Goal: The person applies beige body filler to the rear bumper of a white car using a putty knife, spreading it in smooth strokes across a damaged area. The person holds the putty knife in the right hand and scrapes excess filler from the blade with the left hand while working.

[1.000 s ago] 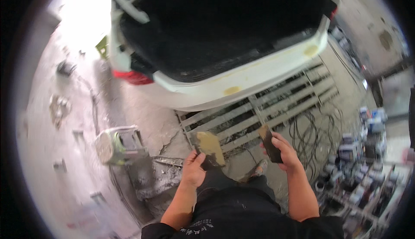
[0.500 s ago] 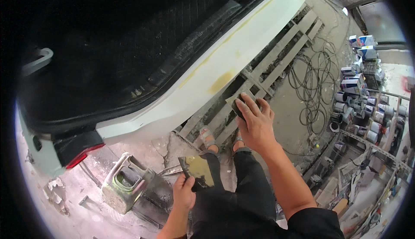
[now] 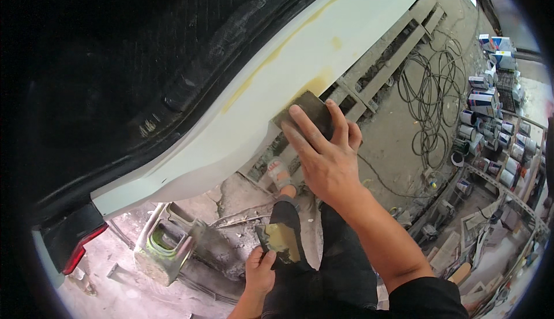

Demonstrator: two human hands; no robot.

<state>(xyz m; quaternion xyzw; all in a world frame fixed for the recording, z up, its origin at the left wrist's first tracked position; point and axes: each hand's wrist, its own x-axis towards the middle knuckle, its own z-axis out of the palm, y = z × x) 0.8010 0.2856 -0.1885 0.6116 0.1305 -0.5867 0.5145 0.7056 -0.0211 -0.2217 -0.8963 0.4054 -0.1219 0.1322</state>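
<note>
A long white car bumper (image 3: 358,39) crosses the upper middle, with a thin yellowish streak along its upper side and a yellow filler patch (image 3: 319,83) near its lower edge. My right hand (image 3: 330,166) grips a dark flat rectangular pad (image 3: 311,106), fingers spread over its back. The pad overlaps the bumper's edge just below the patch and appears to lie against it; its underside is hidden. Lower down, my left hand (image 3: 261,270) pinches a dark putty board (image 3: 281,243) smeared with yellow filler, held apart from the bumper in front of my legs.
A wooden pallet (image 3: 398,50) lies beneath the bumper. Coiled cable (image 3: 430,105) is on the floor at right, beside several paint cans (image 3: 483,102) and a cluttered rack (image 3: 502,203). A dusty plastic part (image 3: 161,247) lies at lower left, below a red tail light (image 3: 75,258).
My right hand has brought the pad up and left onto the bumper's edge by the patch. The left hand with the putty board has shifted slightly right and down. The view has moved closer to the bumper.
</note>
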